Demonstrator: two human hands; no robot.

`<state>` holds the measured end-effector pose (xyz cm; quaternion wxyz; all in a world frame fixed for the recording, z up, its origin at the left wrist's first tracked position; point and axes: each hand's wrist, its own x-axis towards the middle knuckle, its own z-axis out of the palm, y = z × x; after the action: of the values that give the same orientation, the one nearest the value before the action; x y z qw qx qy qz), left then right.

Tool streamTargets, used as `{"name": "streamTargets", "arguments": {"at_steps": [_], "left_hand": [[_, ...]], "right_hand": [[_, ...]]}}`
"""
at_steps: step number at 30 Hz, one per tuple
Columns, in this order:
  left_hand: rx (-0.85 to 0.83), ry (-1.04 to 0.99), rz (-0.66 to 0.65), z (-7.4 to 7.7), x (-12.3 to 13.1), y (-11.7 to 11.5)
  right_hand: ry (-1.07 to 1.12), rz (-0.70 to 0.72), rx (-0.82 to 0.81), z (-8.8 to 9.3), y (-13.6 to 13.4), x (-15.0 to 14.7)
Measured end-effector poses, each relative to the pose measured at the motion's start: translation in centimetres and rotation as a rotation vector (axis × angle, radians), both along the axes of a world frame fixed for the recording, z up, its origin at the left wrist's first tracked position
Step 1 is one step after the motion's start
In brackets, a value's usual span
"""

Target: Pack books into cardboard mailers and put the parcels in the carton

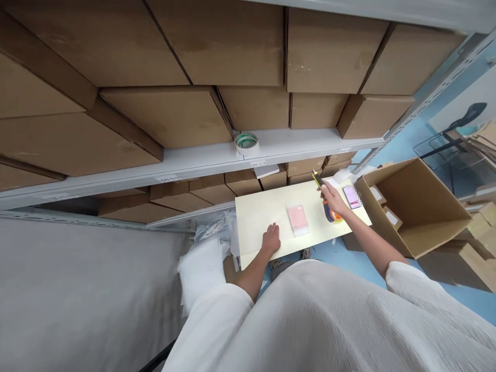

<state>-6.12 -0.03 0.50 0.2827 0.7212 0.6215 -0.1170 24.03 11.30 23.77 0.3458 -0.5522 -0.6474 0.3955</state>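
My left hand (271, 239) lies on the pale yellow tabletop (258, 212), fingers stretched out and holding nothing. Just right of it rests a flat pink packet (298, 217) with a whitish wrapping edge. My right hand (333, 199) is closed around a yellow-and-black box cutter (317, 179), which points up and away from me. Below that hand, partly covered by it, sits an orange and blue tape dispenser (332, 214). A phone (352, 197) with a lit screen lies to the right of my right hand.
Shelves of cardboard boxes (253, 106) rise beyond the table, with a tape roll (247, 143) on the shelf edge. To the right stands an open carton (424, 206) with small boxes inside. White packing sheets (201, 268) hang at the table's left.
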Motion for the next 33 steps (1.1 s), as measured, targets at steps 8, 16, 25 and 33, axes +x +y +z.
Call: {"name": "streamTargets", "arguments": {"at_steps": [8, 16, 25, 33], "left_hand": [[-0.044, 0.036, 0.130, 0.6, 1.6, 0.9], [-0.093, 0.050, 0.212, 1.4, 2.8, 1.4], [-0.102, 0.012, 0.228, 2.0, 2.9, 1.5], [-0.015, -0.026, 0.250, 2.4, 2.6, 1.8]], "right_hand": [[-0.556, 0.186, 0.556, 5.6, 16.4, 2.4], [-0.696, 0.253, 0.493, 4.8, 25.1, 1.5], [-0.661, 0.297, 0.587, 4.4, 21.3, 0.6], [-0.414, 0.618, 0.043, -6.6, 5.9, -5.2]]}}
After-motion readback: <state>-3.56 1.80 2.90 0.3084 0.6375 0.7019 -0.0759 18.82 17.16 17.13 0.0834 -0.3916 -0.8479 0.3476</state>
